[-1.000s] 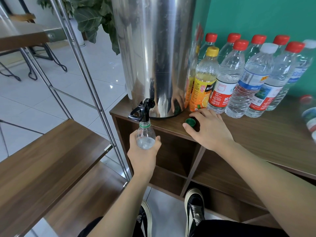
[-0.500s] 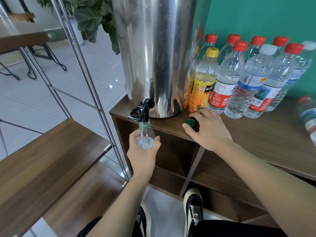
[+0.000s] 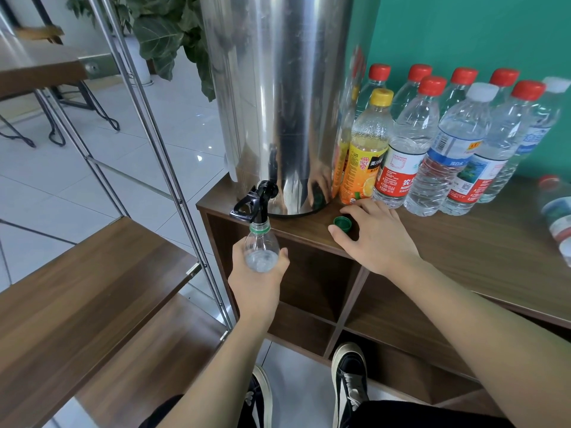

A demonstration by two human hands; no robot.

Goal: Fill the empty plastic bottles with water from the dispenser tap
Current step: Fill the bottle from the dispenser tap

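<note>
- Drifting the bottle [image 3: 261, 247] off the tap [image 3: 258, 200] would spill water down the cabinet [image 3: 463, 242] — a likely slip, since only one hand steadies it
- Left hand [image 3: 258, 279] grips the bottle, neck right under the spout
- Right hand [image 3: 375, 234] lies loose on the cabinet top — green cap [image 3: 343, 224] at its fingertips

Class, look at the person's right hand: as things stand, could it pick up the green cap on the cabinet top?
Probably yes. The right hand rests on the cabinet top with thumb and fingers either side of the green cap, and nothing lies between them.
</note>
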